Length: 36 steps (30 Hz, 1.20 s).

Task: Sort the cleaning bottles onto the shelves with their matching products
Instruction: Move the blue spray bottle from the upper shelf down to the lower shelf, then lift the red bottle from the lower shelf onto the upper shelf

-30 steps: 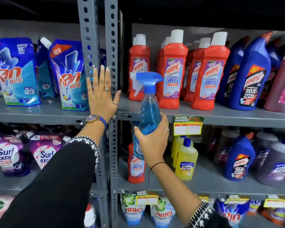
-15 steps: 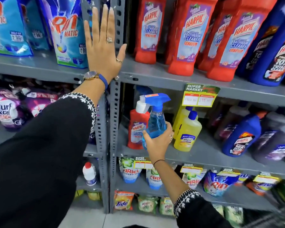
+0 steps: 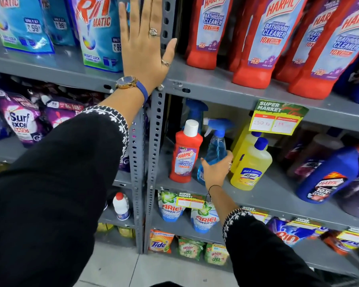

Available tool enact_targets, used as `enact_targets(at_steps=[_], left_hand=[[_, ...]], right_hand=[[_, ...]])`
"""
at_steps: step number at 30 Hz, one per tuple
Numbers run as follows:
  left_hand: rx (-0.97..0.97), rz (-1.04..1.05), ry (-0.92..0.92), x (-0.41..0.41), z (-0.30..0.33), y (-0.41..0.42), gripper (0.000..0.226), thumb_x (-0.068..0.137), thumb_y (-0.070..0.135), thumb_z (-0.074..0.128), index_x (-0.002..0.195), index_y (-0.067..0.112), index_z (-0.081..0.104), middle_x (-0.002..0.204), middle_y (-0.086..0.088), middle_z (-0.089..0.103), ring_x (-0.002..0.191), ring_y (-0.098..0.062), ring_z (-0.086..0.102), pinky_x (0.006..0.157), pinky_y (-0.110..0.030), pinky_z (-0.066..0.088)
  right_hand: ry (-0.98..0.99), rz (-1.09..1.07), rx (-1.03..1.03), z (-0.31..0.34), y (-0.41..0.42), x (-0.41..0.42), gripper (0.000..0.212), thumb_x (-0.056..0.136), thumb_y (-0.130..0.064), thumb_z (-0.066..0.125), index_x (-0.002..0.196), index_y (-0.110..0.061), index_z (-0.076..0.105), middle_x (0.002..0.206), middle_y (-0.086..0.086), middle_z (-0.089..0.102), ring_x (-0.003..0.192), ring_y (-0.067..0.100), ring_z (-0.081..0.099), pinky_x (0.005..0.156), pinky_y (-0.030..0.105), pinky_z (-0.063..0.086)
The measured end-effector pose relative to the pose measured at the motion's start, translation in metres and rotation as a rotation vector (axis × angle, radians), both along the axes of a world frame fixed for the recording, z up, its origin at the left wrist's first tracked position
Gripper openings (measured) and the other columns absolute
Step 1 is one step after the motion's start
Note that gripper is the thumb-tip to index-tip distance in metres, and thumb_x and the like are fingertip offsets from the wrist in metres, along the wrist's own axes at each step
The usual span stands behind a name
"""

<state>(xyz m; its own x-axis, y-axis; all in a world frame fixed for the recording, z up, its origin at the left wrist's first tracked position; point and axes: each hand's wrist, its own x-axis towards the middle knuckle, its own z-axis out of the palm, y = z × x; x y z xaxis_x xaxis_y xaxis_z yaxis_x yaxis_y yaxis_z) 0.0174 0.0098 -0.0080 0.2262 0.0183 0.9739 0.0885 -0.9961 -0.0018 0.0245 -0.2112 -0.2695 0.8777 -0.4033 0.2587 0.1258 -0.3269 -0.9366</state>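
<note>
Placing step: right hand wrapped around blue spray bottle, just right of red Harpic bottle; left hand flat, fingers spread. Next I'd guess set down, let go.

Left hand flat, fingers spread upward, right hand extended forward, fingers curled closed

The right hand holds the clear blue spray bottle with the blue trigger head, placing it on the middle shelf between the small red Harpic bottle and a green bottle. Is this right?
Not quite. In the head view, the right hand holds the clear blue spray bottle between the small red Harpic bottle and a yellow bottle with a blue cap, not a green one. The rest is correct.
</note>
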Motion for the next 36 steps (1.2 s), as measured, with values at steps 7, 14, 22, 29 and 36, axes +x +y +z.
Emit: enact_targets(at_steps=[7, 14, 22, 29, 36], left_hand=[[-0.004, 0.0, -0.027, 0.0, 0.0, -0.001, 0.062, 0.099, 0.044, 0.035, 0.143, 0.0, 0.035, 0.147, -0.02, 0.037, 0.134, -0.048, 0.029, 0.113, -0.052, 0.013], [0.016, -0.013, -0.02, -0.003, 0.003, -0.001, 0.064, 0.1, 0.045, 0.03, 0.145, -0.001, 0.031, 0.149, -0.019, 0.033, 0.138, -0.041, 0.027, 0.114, -0.053, 0.013], [0.03, -0.031, -0.041, -0.001, 0.001, -0.001, 0.065, 0.1, 0.046, 0.03, 0.145, -0.001, 0.031, 0.149, -0.02, 0.033, 0.138, -0.041, 0.027, 0.114, -0.056, 0.017], [0.051, -0.049, -0.104, 0.003, 0.003, 0.001, 0.063, 0.097, 0.042, 0.038, 0.143, -0.002, 0.032, 0.148, -0.02, 0.035, 0.137, -0.041, 0.028, 0.114, -0.053, 0.014], [0.035, -0.065, -0.078, -0.001, 0.004, 0.001, 0.064, 0.097, 0.041, 0.04, 0.143, -0.003, 0.033, 0.148, -0.022, 0.035, 0.137, -0.042, 0.028, 0.114, -0.053, 0.013]], right_hand=[[-0.008, 0.059, 0.047, -0.01, -0.003, 0.013, 0.09, 0.066, -0.013, 0.085, 0.136, -0.008, 0.029, 0.133, 0.013, 0.045, 0.125, 0.026, 0.045, 0.106, 0.039, 0.041], [-0.034, -0.021, 0.025, -0.014, -0.003, -0.009, 0.098, 0.062, -0.022, 0.088, 0.141, -0.014, 0.029, 0.142, 0.009, 0.039, 0.131, 0.021, 0.037, 0.109, 0.036, 0.035], [-0.101, 0.166, -0.004, -0.009, 0.047, -0.05, 0.072, 0.073, -0.021, 0.08, 0.131, -0.012, 0.039, 0.12, -0.003, 0.039, 0.11, 0.002, 0.04, 0.098, 0.014, 0.037], [0.034, 0.22, 0.063, 0.014, 0.077, -0.024, 0.108, 0.058, -0.02, 0.09, 0.143, -0.007, 0.025, 0.135, 0.015, 0.045, 0.124, 0.03, 0.046, 0.107, 0.047, 0.039], [0.124, 0.093, -0.012, 0.017, 0.088, -0.014, 0.091, 0.059, -0.026, 0.088, 0.131, -0.008, 0.035, 0.12, 0.014, 0.054, 0.11, 0.032, 0.054, 0.09, 0.042, 0.047]])
